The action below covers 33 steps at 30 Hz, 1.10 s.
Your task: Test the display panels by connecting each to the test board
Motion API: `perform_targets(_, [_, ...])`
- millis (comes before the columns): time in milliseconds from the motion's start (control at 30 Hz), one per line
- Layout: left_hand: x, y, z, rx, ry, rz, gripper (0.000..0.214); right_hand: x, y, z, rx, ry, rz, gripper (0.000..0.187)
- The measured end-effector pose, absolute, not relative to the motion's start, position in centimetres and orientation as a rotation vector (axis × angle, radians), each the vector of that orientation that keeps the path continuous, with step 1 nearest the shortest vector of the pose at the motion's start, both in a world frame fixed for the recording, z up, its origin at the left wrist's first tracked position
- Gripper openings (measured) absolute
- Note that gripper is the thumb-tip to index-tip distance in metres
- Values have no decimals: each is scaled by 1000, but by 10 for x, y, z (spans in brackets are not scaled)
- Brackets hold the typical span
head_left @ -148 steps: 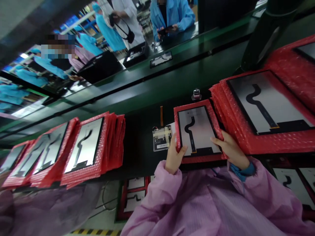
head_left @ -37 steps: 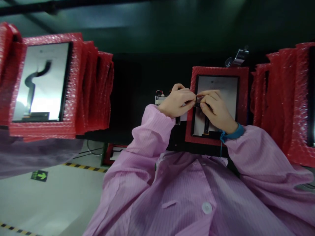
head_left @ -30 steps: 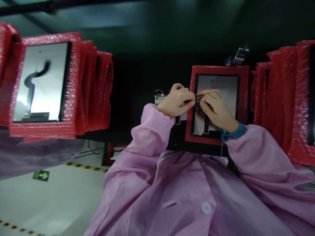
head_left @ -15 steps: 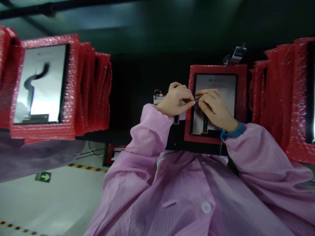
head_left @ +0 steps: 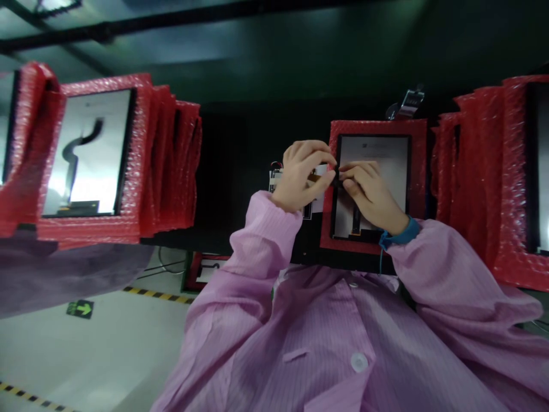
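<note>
A display panel [head_left: 386,157] lies in a red bubble-wrap sleeve [head_left: 418,171] on the dark bench in front of me. My left hand [head_left: 300,177] and my right hand [head_left: 369,191] meet over the panel's left edge. Both pinch the end of the black flex cable [head_left: 355,216] that runs down the panel's back. An orange-brown strip shows between my left fingers. A small circuit board [head_left: 274,174] with taped wires sits just left of my left hand, mostly hidden by it.
A stack of red-sleeved panels [head_left: 115,166] stands at the left, another stack [head_left: 484,177] at the right. A metal clip [head_left: 407,103] lies beyond the panel. More panels [head_left: 206,269] sit under the bench, above the floor's yellow-black tape [head_left: 150,294].
Five seconds ago my hands held the sleeve's lower corners and the cable lay flat. Since then both have closed on the cable's end. In the last half second my left hand lifted slightly.
</note>
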<state>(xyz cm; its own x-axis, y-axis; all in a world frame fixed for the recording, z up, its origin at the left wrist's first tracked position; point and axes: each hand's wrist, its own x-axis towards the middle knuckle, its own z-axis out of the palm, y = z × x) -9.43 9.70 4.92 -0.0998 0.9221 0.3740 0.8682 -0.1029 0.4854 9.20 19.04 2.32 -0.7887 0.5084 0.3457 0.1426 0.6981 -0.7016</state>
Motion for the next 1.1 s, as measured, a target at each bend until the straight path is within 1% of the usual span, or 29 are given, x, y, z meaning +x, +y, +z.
perform_targets(67, [-87,76,50,1937,2253,1158,22,93,189,24,-545,-2307,944,31])
perform_targets(133, [-78,52,42,1849,2416,1261,21,95,188,25,-606,-2221,939,33])
perform_targets(167, [-73,40,35,1842,2475,1223,20,95,187,26,-633,-2185,926,34])
perform_targets(233, [-64,20,18,1881,2535,1009,24,97,187,26,-673,-2137,889,34])
perform_targets(300, [-58,8,3,1910,2531,849,30,98,188,26,-713,-2112,854,33])
perform_targets(400, [-54,3,-9,1923,2526,752,35,100,188,27,-750,-2082,825,30])
perform_targets(600, [-55,4,-9,1940,2521,713,36,106,193,31,-785,-2015,824,28])
perform_targets(800, [-55,4,-12,2004,2527,730,36,120,192,36,-941,-1924,816,25])
perform_targets(900, [-45,6,-6,2071,2424,859,38,143,174,38,-1085,-1996,673,28])
perform_targets(1000, [-30,9,2,2128,2232,945,39,167,147,36,-1212,-2158,472,36])
perform_targets(1100, [-16,12,4,2153,2145,911,39,181,128,29,-1289,-2215,446,42])
